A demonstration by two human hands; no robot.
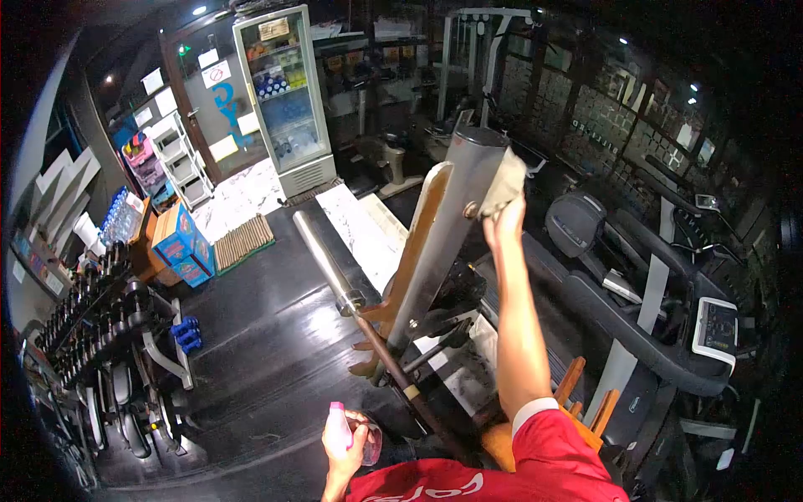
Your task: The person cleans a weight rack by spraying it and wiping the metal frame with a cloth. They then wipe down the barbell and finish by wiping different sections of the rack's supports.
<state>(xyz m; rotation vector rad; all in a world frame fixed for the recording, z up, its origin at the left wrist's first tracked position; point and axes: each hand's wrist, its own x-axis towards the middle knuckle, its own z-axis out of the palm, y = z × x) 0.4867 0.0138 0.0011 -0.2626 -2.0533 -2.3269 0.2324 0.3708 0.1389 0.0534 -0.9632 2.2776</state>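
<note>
My right hand [505, 219] presses a pale cloth [504, 184] against the upper right side of a grey metal post [454, 201]; the cloth hides part of the fingers. My right arm is stretched out forward. Low in the middle, my left hand [345, 443] is wrapped round a clear spray bottle [370, 443] with a pink top. A brown strip [418, 243] runs along the post's left side. Beside the post a barbell [381, 343] with a shiny sleeve lies across its rack.
Dumbbells [92, 335] fill a rack at the left. A blue box [184, 243] and a ribbed mat [243, 243] lie beyond it. A drinks fridge [288, 100] stands at the back. Treadmills and an exercise machine [577, 224] are at the right. An orange pad [500, 448] is near my body.
</note>
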